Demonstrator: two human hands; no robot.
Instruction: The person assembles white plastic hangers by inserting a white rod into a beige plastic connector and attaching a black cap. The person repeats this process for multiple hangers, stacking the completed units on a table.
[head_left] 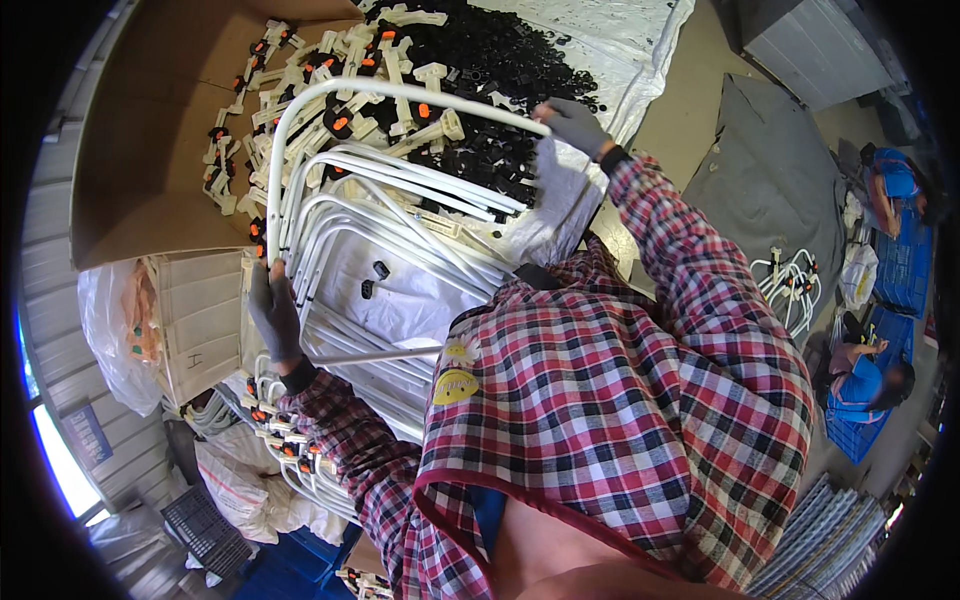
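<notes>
A white bent metal tube (275,190) spans between my two hands, raised over a stack of similar white tubes (345,208). My left hand (272,312), in a grey glove with bare fingertips, is closed around its left side. My right hand (575,125), gloved alike, pinches the tube near its right end. Behind it lies a heap of cream plastic parts (400,85) with black and orange pieces. Small black plastic parts (500,60) are heaped to the right of these. Two black pieces (367,289) rest on white sheeting among the stacked tubes.
A large open cardboard box (150,140) stands at the far left, with a wooden crate (200,320) nearer. Grey cloth (775,190) covers floor on the right, where assembled white frames (790,285) lie. Two people in blue work near blue crates (905,265) at the far right.
</notes>
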